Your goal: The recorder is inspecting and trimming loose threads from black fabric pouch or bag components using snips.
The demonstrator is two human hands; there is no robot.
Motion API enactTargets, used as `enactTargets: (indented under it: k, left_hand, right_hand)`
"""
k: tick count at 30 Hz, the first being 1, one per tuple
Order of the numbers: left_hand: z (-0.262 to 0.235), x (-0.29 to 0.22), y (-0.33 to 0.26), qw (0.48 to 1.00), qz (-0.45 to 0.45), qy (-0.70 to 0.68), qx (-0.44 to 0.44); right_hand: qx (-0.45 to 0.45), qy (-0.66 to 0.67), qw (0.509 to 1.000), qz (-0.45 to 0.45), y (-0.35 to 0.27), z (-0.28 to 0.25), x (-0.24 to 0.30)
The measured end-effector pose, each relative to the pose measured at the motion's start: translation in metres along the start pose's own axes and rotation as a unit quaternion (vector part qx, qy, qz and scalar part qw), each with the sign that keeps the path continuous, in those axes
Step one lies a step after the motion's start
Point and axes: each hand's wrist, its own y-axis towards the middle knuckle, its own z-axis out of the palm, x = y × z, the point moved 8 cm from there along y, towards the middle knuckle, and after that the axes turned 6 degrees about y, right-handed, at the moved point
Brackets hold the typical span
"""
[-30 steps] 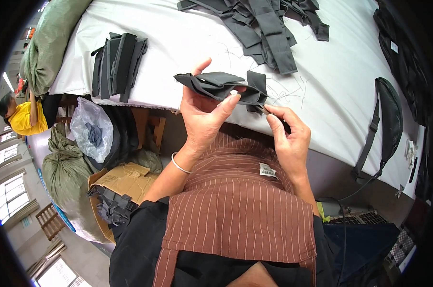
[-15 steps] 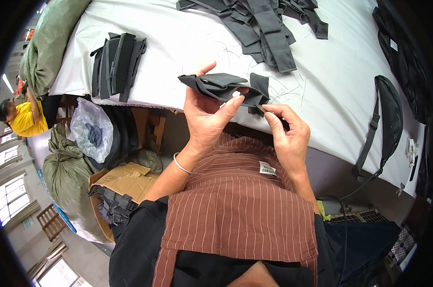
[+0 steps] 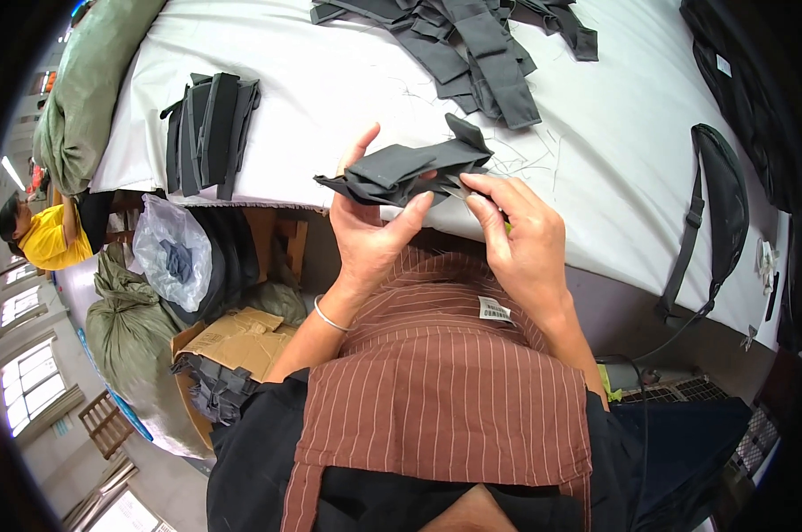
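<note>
Over white table (image 3: 330, 80), left hand (image 3: 370, 235) grips folded dark-grey fabric piece (image 3: 405, 168); right hand (image 3: 525, 244) pinches its edge.

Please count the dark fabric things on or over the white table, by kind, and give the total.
Piles of dark fabric pieces: 2 (left, top)
Folded dark piece in left hand and right hand: 1
Black waist bag: 1
Total: 4

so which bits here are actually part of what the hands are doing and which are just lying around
In hand:
- folded dark fabric piece, held by the left hand
- small tool, pinched in the right hand

Lying about:
- stack of dark pieces
- heap of dark straps
- black waist bag
- loose threads
</note>
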Motion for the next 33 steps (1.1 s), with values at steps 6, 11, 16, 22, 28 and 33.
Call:
enactTargets:
  k: [6,11,16,22,28,33]
  left_hand:
    - [0.005,-0.001,-0.002,0.999,0.009,0.045,0.017]
    - [0.006,0.002,-0.004,0.998,-0.010,0.054,0.009]
    - [0.007,0.004,-0.001,0.998,-0.013,0.062,0.012]
    - [0.007,0.003,-0.001,0.999,-0.016,0.044,0.013]
    - [0.009,-0.002,0.001,0.998,-0.019,0.052,0.019]
    - [0.003,-0.003,0.012,0.997,-0.066,0.006,0.041]
  right_hand:
    - [-0.015,-0.144,0.988,-0.051,0.007,0.009,0.007]
    - [-0.006,-0.222,0.973,-0.056,0.010,0.015,0.010]
    - [-0.018,-0.238,0.969,-0.060,0.011,0.016,0.011]
    - [-0.033,-0.224,0.972,-0.066,0.011,0.017,0.008]
    - [-0.035,-0.205,0.976,-0.064,0.012,0.015,0.005]
    - [-0.016,-0.053,0.998,-0.005,0.010,-0.003,-0.007]
